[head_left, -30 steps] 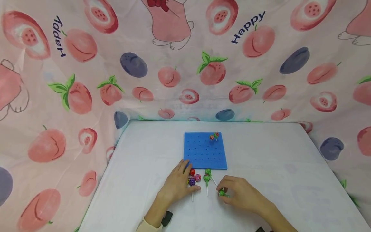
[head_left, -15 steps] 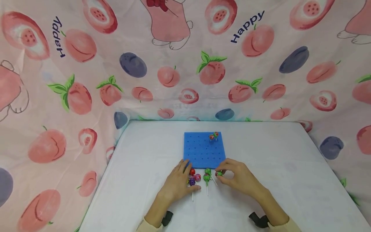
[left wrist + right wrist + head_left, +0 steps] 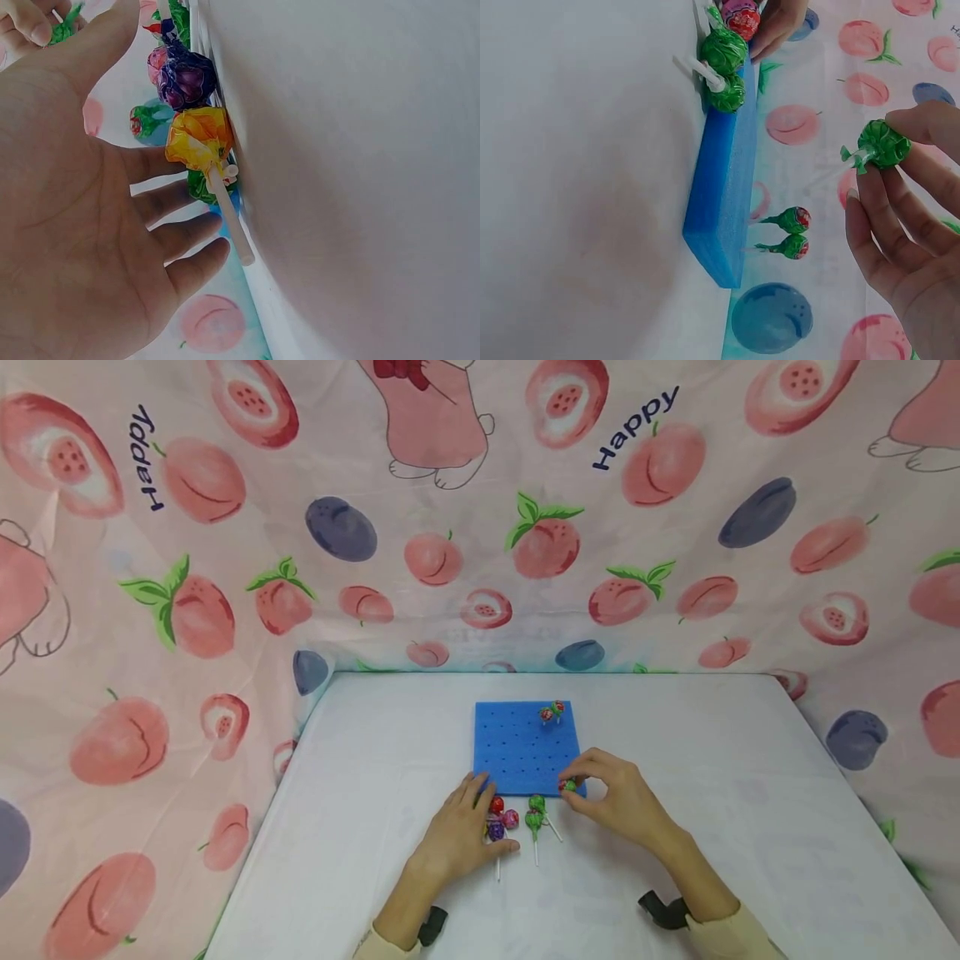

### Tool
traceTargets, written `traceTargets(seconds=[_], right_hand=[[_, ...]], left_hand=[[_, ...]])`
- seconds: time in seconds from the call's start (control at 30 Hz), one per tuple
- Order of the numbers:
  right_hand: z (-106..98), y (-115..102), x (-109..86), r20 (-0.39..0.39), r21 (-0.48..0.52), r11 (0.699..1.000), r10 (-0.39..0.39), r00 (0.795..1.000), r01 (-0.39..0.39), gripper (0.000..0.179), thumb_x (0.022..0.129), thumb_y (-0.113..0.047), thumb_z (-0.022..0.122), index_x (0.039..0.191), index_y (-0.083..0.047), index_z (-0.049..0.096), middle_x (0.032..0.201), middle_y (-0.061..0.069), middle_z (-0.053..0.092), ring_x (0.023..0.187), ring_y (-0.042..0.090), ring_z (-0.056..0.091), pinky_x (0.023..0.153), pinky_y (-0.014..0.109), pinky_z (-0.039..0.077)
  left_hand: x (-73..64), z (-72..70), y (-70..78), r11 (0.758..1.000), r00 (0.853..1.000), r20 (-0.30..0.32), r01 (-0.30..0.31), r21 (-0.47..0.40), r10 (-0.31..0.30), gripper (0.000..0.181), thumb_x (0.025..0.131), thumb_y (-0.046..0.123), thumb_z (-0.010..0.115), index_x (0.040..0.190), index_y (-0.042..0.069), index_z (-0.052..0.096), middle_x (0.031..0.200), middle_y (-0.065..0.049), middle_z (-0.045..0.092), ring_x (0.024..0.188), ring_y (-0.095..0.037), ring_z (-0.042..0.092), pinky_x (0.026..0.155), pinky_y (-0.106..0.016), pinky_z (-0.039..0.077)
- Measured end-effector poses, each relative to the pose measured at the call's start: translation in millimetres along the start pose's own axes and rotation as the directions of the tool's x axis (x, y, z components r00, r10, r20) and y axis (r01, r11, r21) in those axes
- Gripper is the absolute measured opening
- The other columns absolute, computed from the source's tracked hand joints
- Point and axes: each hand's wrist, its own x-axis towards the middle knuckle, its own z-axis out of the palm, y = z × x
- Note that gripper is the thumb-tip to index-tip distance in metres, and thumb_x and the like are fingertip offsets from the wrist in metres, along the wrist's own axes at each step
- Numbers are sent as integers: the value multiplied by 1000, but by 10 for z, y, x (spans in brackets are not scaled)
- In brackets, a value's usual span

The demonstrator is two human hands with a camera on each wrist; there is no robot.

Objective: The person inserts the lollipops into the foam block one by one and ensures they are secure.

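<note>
My right hand (image 3: 618,800) pinches a green-wrapped lollipop (image 3: 885,144) by its candy head, between thumb and fingertips. In the head view it is over the near right corner of a blue pegboard (image 3: 517,745) dotted with small holes. Two red-and-green lollipops (image 3: 547,715) stand upright at the board's far right. My left hand (image 3: 459,831) lies spread beside a cluster with a purple lollipop (image 3: 496,832), a pink lollipop (image 3: 511,819) and a yellow lollipop (image 3: 199,140), partly hiding them. Whether it touches them, I cannot tell. Between the hands lie green lollipops (image 3: 535,821), sticks toward me.
A white-covered table (image 3: 375,752) carries everything. Behind and beside it hangs a pink fruit-print cloth (image 3: 420,647). Black straps (image 3: 432,927) show at both wrists.
My right hand has lifted the green lollipop from the table right of the pile and carried it forward to the board's near right corner. The left hand has stayed put.
</note>
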Motion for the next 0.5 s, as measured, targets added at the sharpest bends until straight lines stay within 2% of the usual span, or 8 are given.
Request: traceTargets(seconds=[0.13, 0.2, 0.37, 0.5], right_hand=[[-8, 13, 44, -37, -17, 1000, -3, 999, 2, 32, 82, -9, 90, 108, -22, 77, 104, -15, 67, 94, 4, 67, 84, 30, 62], [-9, 20, 65, -65, -29, 1000, -13, 998, 12, 33, 81, -8, 90, 108, -22, 77, 105, -15, 67, 94, 5, 67, 85, 31, 61], [-17, 44, 119, -144, -42, 998, -57, 988, 51, 35, 79, -4, 91, 107, -19, 77, 106, -11, 68, 93, 7, 68, 88, 20, 57], [-22, 69, 177, -201, -14, 998, -71, 977, 69, 33, 80, -3, 90, 107, -16, 77, 107, -7, 70, 93, 10, 69, 89, 14, 54]], left_hand=[[-4, -7, 5, 1000, 1000, -1, 2, -2, -2, 101, 89, 71, 68, 159, 4, 41, 169, -17, 29, 157, -39, 23, 125, -51, 29], [-6, -8, 8, 1000, 1000, -2, 2, -3, -2, 101, 89, 71, 68, 159, 3, 40, 169, -17, 29, 157, -40, 23, 125, -51, 29], [-2, -10, 11, 1000, 1000, 2, 1, -3, -1, 101, 89, 71, 68, 159, 3, 40, 169, -17, 29, 157, -39, 23, 125, -51, 30], [-2, -13, 14, 1000, 1000, 5, 4, -4, -4, 101, 89, 71, 68, 160, 3, 40, 169, -17, 29, 157, -39, 23, 125, -51, 30]])
